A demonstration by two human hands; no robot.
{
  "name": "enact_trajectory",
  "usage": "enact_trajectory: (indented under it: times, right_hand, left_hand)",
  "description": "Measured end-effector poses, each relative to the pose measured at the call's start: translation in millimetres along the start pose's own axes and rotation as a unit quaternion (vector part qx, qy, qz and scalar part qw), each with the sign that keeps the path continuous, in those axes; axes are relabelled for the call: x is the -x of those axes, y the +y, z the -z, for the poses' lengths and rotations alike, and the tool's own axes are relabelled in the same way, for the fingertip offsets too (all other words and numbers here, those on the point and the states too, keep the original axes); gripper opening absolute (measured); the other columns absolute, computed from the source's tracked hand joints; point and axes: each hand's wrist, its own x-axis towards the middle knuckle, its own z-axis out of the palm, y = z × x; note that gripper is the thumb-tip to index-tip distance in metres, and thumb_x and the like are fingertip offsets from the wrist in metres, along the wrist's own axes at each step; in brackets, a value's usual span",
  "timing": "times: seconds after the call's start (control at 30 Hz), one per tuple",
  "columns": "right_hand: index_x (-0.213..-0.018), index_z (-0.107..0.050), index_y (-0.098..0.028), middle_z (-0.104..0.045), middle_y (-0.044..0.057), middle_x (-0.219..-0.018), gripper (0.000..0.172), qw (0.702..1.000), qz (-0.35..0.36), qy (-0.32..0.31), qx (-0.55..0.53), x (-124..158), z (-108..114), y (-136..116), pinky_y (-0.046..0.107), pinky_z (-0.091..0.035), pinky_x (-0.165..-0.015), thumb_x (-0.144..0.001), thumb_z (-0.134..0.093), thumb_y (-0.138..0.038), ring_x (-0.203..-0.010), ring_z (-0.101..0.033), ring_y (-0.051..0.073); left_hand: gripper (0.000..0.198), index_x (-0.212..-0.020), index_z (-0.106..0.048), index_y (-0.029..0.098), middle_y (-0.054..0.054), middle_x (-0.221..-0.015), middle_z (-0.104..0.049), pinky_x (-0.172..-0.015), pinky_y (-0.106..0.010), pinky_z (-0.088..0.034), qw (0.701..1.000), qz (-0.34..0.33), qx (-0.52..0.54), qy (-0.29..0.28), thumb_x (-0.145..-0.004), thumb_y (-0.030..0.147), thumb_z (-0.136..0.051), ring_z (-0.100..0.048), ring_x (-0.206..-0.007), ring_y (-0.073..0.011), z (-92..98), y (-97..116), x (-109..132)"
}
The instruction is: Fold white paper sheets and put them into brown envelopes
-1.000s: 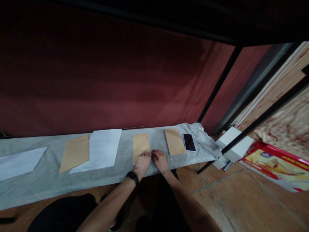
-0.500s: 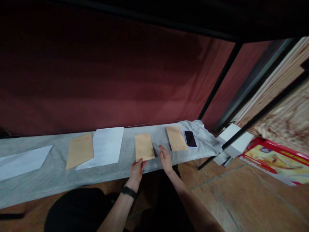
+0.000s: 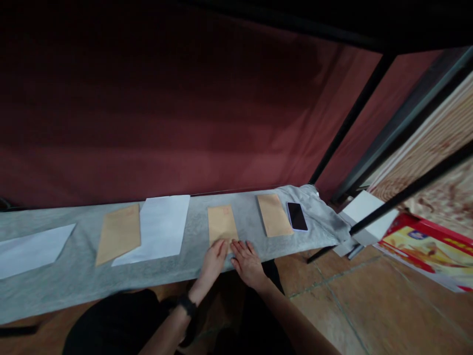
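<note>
A tan paper envelope (image 3: pixel 222 222) lies on the grey cloth in front of me, its near end under my fingers. My left hand (image 3: pixel 215 256) rests on its lower left part, fingers stretched forward and close together. Beside it, my right hand (image 3: pixel 247 259) lies with fingers flat and a little apart on the lower right corner and the cloth. The fingertips of both hands nearly meet and hide the near edge of the envelope. Another tan envelope (image 3: pixel 274 215) lies to the right, next to a dark-screened phone (image 3: pixel 297 217).
On the left, a third tan envelope (image 3: pixel 120 231) overlaps a white paper sheet (image 3: pixel 162 227); more white paper (image 3: pixel 33 249) lies farther left. The narrow cloth-covered bench (image 3: pixel 88 281) ends at a black metal post (image 3: pixel 354 116). A white box (image 3: pixel 364 217) and red carton (image 3: pixel 428 251) stand on the floor.
My right hand has come left and down onto the near end of the envelope. That end, raised in my left fingers before, now lies flat under both hands. The view has shifted slightly.
</note>
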Motion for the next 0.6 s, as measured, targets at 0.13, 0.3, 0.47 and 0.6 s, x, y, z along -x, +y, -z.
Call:
enact_trajectory:
  times: [0.13, 0.3, 0.47, 0.6]
  right_hand:
    - [-0.155, -0.043, -0.021, -0.051, 0.008, -0.155, 0.051, 1.0, -0.013, 0.006, -0.005, -1, 3, -5, 0.05, -0.027, -0.124, -0.105, -0.049, -0.032, -0.144, -0.046, 0.025]
    - [-0.155, -0.042, -0.024, -0.044, 0.009, -0.159, 0.052, 0.999, -0.026, 0.026, 0.015, 1, 1, -9, 0.053, -0.031, -0.121, -0.105, -0.049, -0.032, -0.147, -0.041, 0.029]
    - [-0.156, -0.041, -0.024, -0.043, 0.009, -0.16, 0.052, 0.999, -0.033, 0.005, 0.008, 1, -1, -7, 0.052, -0.031, -0.12, -0.106, -0.047, -0.033, -0.147, -0.041, 0.03]
    - [-0.153, -0.046, -0.022, -0.045, 0.01, -0.159, 0.048, 0.999, -0.043, 0.001, 0.007, 1, -2, -7, 0.052, -0.028, -0.121, -0.106, -0.045, -0.031, -0.146, -0.041, 0.028]
  left_hand:
    - [0.043, -0.132, -0.063, 0.018, -0.015, -0.154, -0.052, -0.126, -0.048, -0.023, 0.966, -0.126, -0.22, -0.042, -0.094, 0.031, -0.05, -0.038, -0.15, -0.0271, -9.6, 0, -68]
    - [0.054, -0.149, -0.049, 0.021, -0.012, -0.162, -0.041, -0.127, -0.056, -0.012, 0.92, -0.13, -0.364, -0.071, -0.098, 0.032, -0.04, -0.022, -0.157, -0.0294, -17.2, -11, -123]
    - [0.058, -0.153, -0.044, 0.018, -0.012, -0.165, -0.035, -0.128, -0.053, -0.006, 0.921, -0.124, -0.36, -0.086, -0.099, 0.035, -0.039, -0.018, -0.158, -0.0283, -19.9, -15, -138]
    - [0.053, -0.15, -0.048, 0.025, -0.005, -0.163, -0.041, -0.128, -0.045, -0.009, 0.922, -0.13, -0.34, -0.132, -0.099, 0.036, -0.042, -0.024, -0.156, -0.0209, -9.3, -14, -118]
